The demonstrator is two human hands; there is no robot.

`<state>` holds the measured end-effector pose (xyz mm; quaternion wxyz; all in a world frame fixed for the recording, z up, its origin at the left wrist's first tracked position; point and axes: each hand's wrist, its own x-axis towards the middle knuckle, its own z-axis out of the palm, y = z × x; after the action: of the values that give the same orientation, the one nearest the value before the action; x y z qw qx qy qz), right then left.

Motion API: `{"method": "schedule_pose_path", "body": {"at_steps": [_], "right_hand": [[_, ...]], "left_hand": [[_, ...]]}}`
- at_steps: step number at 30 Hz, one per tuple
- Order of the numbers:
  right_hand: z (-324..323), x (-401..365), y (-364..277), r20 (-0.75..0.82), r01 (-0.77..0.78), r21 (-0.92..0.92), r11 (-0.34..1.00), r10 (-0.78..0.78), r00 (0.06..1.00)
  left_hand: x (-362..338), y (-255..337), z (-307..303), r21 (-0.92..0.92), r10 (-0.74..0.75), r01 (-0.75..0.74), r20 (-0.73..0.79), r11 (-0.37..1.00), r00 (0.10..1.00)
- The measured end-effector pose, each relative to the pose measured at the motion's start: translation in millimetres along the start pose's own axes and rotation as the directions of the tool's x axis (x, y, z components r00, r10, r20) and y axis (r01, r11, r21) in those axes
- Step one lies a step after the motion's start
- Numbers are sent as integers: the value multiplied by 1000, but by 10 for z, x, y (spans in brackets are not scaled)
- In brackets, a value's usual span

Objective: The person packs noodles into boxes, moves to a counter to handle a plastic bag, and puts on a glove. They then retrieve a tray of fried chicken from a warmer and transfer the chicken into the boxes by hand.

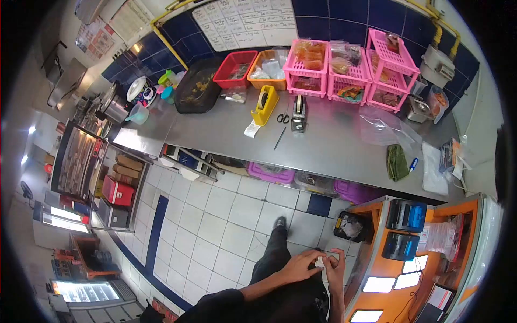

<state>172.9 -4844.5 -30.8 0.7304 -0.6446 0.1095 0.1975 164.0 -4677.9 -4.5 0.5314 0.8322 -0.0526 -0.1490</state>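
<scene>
My left hand [302, 266] and my right hand [335, 265] are close together in front of my body, at the lower middle of the head view. A small white piece [320, 262], perhaps paper, is pinched between the fingers of both hands. Its exact kind is too small to make out. The thumb and fingers of my right hand are bent around its right side. Beneath the hands are my dark trousers [265, 258] and one shoe [280, 222] on the tiled floor.
A steel counter [226, 129] carries a yellow tape dispenser [265, 105], a black tape dispenser [299, 114], scissors [283, 117], pink baskets [306, 63] and a green cloth [397, 162]. A black bin [351, 226] stands near an orange cabinet [377, 215] at right. White floor tiles [215, 231] extend left.
</scene>
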Motion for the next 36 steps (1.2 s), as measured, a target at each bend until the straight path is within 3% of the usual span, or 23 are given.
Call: {"method": "schedule_pose_path", "body": {"at_steps": [4, 6, 12, 13, 14, 16, 18, 20, 23, 25, 30, 32, 36], "right_hand": [[421, 245, 34, 63, -33, 13, 999, 32, 998], [739, 415, 66, 85, -33, 22, 999, 31, 996], [2118, 946, -31, 156, -97, 33, 995, 91, 984], [2299, 995, 15, 190, -125, 25, 992, 118, 975], [2470, 1055, 35, 181, -140, 22, 990, 134, 974], [2833, 1218, 10, 272, -36, -12, 999, 38, 961], [3094, 1292, -142, 221, -24, -90, 996, 43, 974], [3248, 1371, -214, 227, 49, -279, 959, 16, 974], [3415, 1479, -306, 209, -2, -320, 947, 72, 975], [3434, 1702, -288, 216, -39, -298, 954, 107, 971], [3470, 2233, -332, 341, -85, -166, 982, 139, 930], [3492, 2509, -378, 384, 4, -199, 980, 74, 920], [3511, 3033, -638, 441, -19, -167, 986, 92, 893]], "left_hand": [[-48, -190, -452, 56, -52, 57, -84, 997, 995], [-59, -353, -747, 0, -80, 80, -90, 997, 993], [-162, -1045, -1980, 155, 102, -55, -316, 986, 943], [-198, -1085, -2189, 125, 58, -16, -347, 992, 936], [-246, -1095, -2403, 72, -86, 112, -300, 991, 950], [-299, -1248, -2708, 114, 1, 41, -349, 993, 937], [-304, -1285, -2961, 112, 13, 26, -329, 993, 944], [-270, -1355, -3110, 94, 12, 19, -320, 995, 947], [-156, -1574, -3234, 126, -50, 84, -250, 988, 967], [70, -1677, -3346, 146, 13, 25, -258, 989, 966], [549, -1765, -3604, 177, 7, 41, -260, 983, 966], [725, -1741, -3692, 193, 11, 45, -278, 980, 960], [1176, -1678, -3836, 209, 26, 54, -365, 976, 931]]}}
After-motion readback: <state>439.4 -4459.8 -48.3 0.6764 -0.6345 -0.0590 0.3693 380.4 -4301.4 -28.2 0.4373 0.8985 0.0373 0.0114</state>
